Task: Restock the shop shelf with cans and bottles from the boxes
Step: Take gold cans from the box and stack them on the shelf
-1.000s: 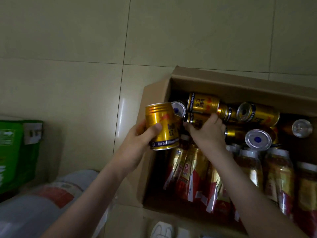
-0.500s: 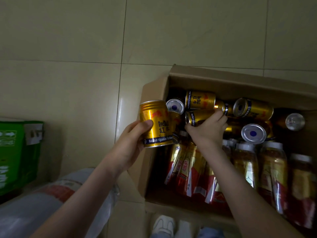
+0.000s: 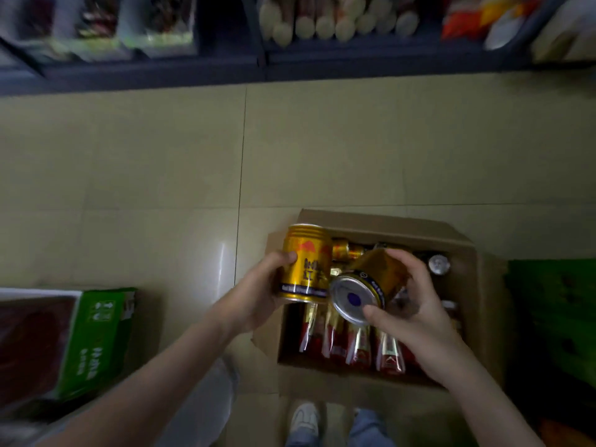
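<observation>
My left hand [image 3: 258,300] grips an upright gold can [image 3: 304,262] above the left edge of the cardboard box [image 3: 464,250]. My right hand [image 3: 416,304] holds a second gold can [image 3: 361,291], tilted with its silver end and blue dot facing me, above the box. Inside the box lie more gold cans [image 3: 346,250] at the far end and several bottles with red and gold labels [image 3: 358,343] at the near end. The dark shop shelf [image 3: 264,69] runs across the top, blurred.
A green carton [image 3: 93,337] stands on the tiled floor at the left. A dark green crate [image 3: 554,317] sits right of the box. My shoes [image 3: 304,421] and jeans are below the box. Packaged goods fill the shelf.
My right hand has lifted a second gold can out of the box. The view has risen and pulled back, so the shelf now shows. My left hand still holds its can.
</observation>
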`<state>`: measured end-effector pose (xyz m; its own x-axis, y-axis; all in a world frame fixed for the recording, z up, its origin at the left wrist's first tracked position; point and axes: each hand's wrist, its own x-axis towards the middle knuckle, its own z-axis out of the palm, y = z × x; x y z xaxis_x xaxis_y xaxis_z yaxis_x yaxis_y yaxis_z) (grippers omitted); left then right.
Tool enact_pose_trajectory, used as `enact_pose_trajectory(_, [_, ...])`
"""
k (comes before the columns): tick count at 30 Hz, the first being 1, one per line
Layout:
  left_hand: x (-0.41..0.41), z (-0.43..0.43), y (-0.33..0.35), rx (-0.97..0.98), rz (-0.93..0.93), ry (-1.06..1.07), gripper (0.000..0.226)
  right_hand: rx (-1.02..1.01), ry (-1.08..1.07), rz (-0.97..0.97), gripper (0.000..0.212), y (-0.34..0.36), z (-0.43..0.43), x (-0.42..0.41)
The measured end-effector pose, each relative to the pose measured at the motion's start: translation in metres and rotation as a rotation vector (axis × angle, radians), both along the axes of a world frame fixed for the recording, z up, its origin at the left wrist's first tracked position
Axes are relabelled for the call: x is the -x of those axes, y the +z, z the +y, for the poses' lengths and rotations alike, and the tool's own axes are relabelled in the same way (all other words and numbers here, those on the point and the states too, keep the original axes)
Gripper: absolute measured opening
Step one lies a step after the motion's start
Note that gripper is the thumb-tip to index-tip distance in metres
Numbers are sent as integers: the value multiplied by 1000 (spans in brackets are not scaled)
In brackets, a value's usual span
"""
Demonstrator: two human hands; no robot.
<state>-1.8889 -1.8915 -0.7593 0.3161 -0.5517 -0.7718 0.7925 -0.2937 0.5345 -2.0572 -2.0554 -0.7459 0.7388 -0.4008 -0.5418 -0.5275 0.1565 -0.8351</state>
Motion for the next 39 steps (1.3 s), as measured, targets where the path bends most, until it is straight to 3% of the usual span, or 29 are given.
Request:
enact_pose_trajectory(7, [32,-36,190,147,-14,-183,59,-135,-43,-286,85,191,-3,49])
enact_pose_trajectory(11, [81,-53,293,223,-73,-293,96,-221,-220,-448,91,280,4,104])
enact_pose_trajectory(14, [126,-63,356,277,-110,-372,116,-238,-397,-524,77,344,13,146])
enact_pose_trajectory(17, [182,-68,415,365,-183,-503,101,-172,-573,-579,69,406,26,194])
enact_pose_trajectory(20, [242,-66,468,499,-231,-586,54,-141,-791,-657,91,458,43,258])
enact_pose_trajectory(24, [339,-53,530,678,-266,-745,84,-215,-813,-712,99,519,84,360])
enact_pose_trajectory(28, [459,-23,574,783,-293,-833,80,-192,-847,-792,61,572,147,476])
enact_pose_trajectory(33, [605,22,632,882,-314,-1025,58,60,-983,-703,84,640,221,620])
enact_pose_trajectory(36, [667,37,675,989,-377,-1115,47,215,-1072,-672,54,685,258,683])
enact_pose_trajectory(39, [720,49,720,1123,-462,-1218,26,288,-1163,-703,47,720,285,736])
